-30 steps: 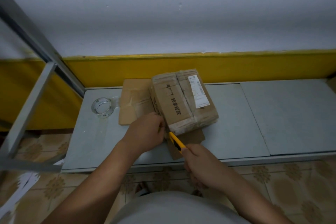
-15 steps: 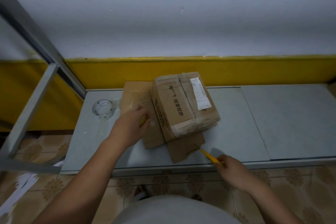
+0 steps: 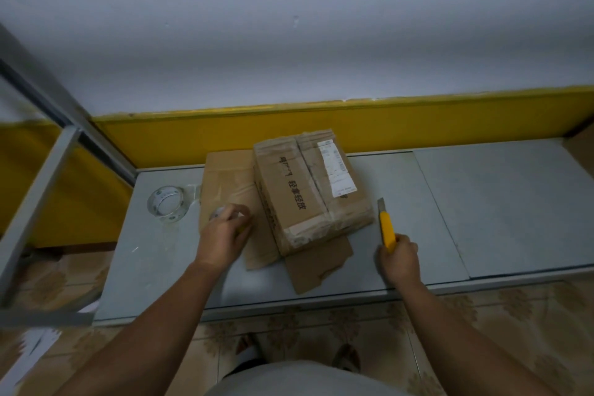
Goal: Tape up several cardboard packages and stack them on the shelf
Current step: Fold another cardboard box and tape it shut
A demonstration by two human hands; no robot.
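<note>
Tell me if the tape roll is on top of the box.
No, the tape roll stands on the grey shelf, left of the box.

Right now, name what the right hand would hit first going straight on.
Probably the yellow wall band: the knife in the right hand points just past the cardboard box, narrowly.

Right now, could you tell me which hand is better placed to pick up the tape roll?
Left. The left hand is over the flat cardboard next to the tape roll; the right hand grips the yellow knife on the box's far side.
</note>
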